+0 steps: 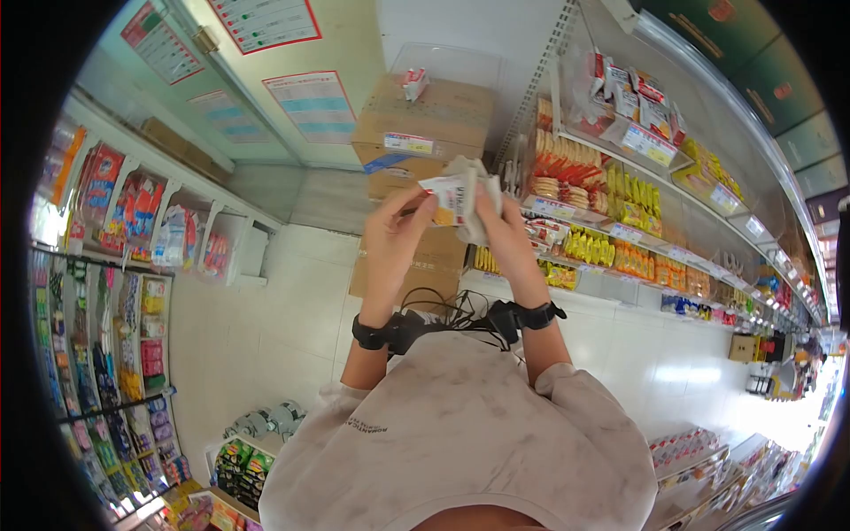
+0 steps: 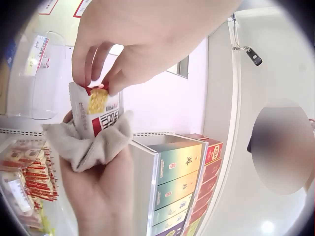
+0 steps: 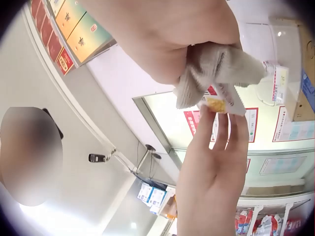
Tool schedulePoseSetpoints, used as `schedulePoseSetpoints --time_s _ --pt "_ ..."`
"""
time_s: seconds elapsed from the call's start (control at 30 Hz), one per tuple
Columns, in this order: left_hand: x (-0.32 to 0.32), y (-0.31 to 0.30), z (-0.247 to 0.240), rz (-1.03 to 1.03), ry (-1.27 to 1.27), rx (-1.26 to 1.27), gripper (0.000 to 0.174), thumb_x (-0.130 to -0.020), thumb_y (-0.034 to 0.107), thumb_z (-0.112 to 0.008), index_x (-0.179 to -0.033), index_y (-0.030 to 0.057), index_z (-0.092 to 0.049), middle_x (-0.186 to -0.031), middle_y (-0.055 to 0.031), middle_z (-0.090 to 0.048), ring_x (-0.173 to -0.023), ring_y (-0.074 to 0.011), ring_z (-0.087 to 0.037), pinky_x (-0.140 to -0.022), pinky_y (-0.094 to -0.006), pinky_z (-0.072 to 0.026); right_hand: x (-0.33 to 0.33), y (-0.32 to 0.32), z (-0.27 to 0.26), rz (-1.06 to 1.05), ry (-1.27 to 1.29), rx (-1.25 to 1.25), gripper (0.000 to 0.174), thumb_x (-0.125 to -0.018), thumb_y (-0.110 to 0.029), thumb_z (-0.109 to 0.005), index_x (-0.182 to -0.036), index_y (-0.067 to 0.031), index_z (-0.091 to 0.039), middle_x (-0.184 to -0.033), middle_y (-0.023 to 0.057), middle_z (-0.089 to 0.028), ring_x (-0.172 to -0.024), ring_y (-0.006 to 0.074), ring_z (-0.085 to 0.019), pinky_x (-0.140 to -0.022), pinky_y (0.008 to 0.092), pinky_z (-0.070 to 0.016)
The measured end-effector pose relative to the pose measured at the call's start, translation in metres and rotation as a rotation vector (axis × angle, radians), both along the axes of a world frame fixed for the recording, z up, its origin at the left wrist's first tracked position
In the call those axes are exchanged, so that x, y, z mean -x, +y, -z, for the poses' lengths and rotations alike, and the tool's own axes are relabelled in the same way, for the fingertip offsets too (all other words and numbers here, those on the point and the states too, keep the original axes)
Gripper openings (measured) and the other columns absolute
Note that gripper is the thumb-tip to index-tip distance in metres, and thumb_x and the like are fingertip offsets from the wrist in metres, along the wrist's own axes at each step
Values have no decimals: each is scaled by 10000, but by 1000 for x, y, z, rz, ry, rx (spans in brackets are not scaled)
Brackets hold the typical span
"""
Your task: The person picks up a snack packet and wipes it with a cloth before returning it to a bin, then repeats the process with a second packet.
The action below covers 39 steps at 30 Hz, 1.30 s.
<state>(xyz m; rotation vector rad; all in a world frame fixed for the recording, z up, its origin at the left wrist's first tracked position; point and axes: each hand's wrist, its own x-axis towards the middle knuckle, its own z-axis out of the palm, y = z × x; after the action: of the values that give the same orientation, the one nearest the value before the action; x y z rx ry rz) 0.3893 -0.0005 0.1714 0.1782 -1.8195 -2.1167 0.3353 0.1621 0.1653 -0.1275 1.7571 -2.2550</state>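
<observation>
A small white snack packet (image 2: 98, 105) with red and yellow print is held between both hands. My left hand (image 1: 396, 234) pinches one end of it between thumb and fingers, also seen from above in the left wrist view. My right hand (image 1: 511, 239) grips a crumpled grey-white cloth (image 2: 86, 147) wrapped against the packet's other side. In the right wrist view the cloth (image 3: 221, 69) covers part of the packet (image 3: 224, 102), and the right fingertips are hidden.
Stacked cardboard boxes (image 1: 425, 115), with a small red-and-white packet (image 1: 415, 84) on top, stand ahead. Shelves of wrapped snacks (image 1: 633, 199) run along the right. Hanging bags (image 1: 142, 208) and racks line the left. Black cables (image 1: 443, 305) lie between the wrists.
</observation>
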Motion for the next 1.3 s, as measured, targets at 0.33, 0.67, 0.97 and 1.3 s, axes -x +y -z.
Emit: schedulePoseSetpoints --time_s 0.33,0.67,0.97,1.3 --pt "7 13 -12 -186 124 340 402 -937 65 -713 -1319 -27 -632 -1085 -91 -641 -981 -169 -646 -885 -309 -533 -22 -26 -27 46 358 -122 333 -1063 -277 -560 -1167 33 -623 -904 44 -661 -825 73 -551 -727 258 -480" --pt "26 46 -28 -19 172 672 318 -1013 160 -615 -1267 -28 -645 -1081 -84 -542 -914 -161 -570 -838 -294 -502 13 21 -17 -96 -173 380 417 -1072 -405 -516 -1252 -41 -612 -1012 11 -640 -888 81 -580 -796 265 -500" --pt "56 96 -24 -89 204 480 240 -1046 137 -541 -1025 -72 -656 -977 -80 -572 -890 -151 -539 -787 -278 -433 38 73 -29 158 406 68 260 -984 -153 -654 -1168 22 -600 -931 42 -649 -850 77 -558 -744 266 -492" --pt "82 154 -69 150 212 372 213 -1002 99 -611 -1107 -77 -669 -1068 -83 -648 -904 -137 -601 -833 -260 -466 58 157 -58 276 742 -303 393 -900 -151 -741 -1220 20 -590 -1000 168 -674 -874 299 -673 -788 350 -524"
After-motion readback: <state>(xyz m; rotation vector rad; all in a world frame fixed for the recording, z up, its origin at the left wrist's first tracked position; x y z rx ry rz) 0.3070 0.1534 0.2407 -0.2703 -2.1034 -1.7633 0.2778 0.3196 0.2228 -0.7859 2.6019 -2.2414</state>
